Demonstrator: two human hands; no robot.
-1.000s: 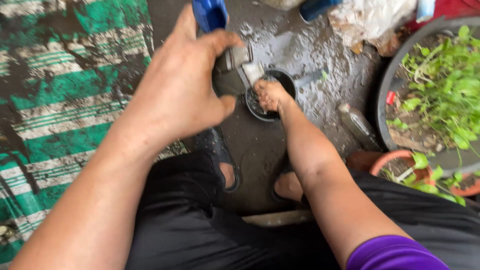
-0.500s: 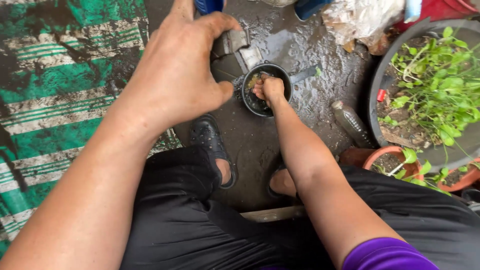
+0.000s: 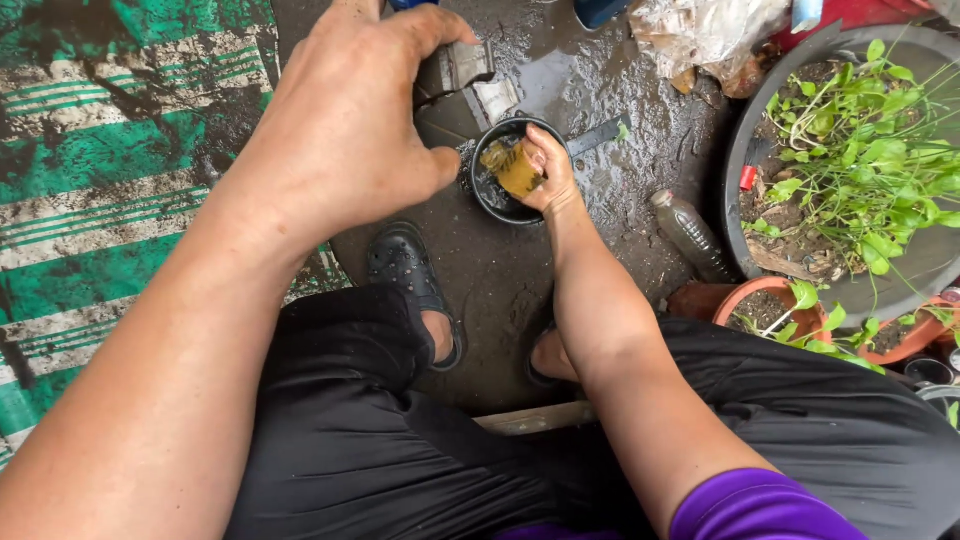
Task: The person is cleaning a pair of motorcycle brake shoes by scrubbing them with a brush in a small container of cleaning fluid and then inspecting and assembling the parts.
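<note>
R hand point(image 3: 545, 170) grips yellow sponge point(image 3: 515, 168), scrubbing small black pot point(image 3: 492, 203); L hand point(image 3: 345, 130) raised, loosely curled, holding nothing. Next needs rim wiped.

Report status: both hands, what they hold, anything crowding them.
Right hand grips yellowish piece over black bowl. Left hand raised, grip unclear. Plastic bottle close by.

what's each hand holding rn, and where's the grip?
Right hand grips a small yellowish-brown block by its near end, over the small black pot. Left hand is raised nearer the camera; whether it holds anything cannot be told.
</note>
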